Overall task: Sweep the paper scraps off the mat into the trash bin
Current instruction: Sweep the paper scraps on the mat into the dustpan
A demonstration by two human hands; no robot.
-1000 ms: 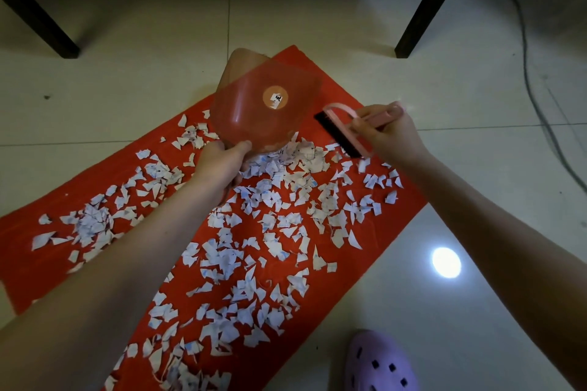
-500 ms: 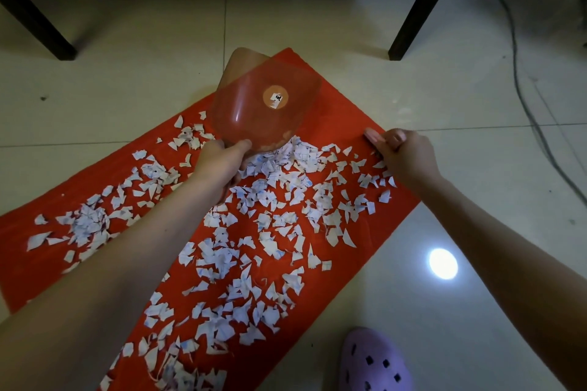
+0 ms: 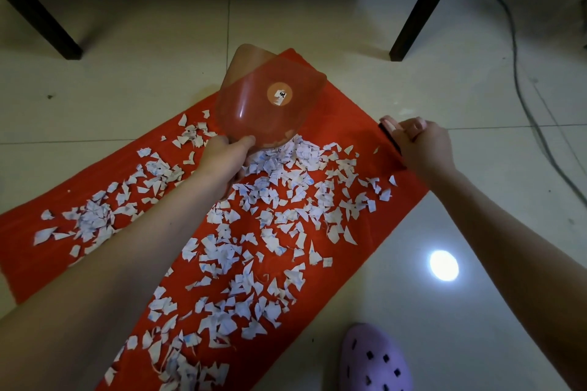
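head: tilted dustpan (image 3: 254, 111) above paper scraps (image 3: 287, 165)

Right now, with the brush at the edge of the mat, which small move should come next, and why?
Probably sweep the brush in the right hand leftward across the red mat toward the dustpan: the left hand holds it tilted, its lower edge at the paper scraps, and many scraps lie between brush and dustpan.

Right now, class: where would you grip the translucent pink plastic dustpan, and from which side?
At its near lower edge, from the sweeper's side, where the left hand holds the dustpan: its broad body tilts up and away.
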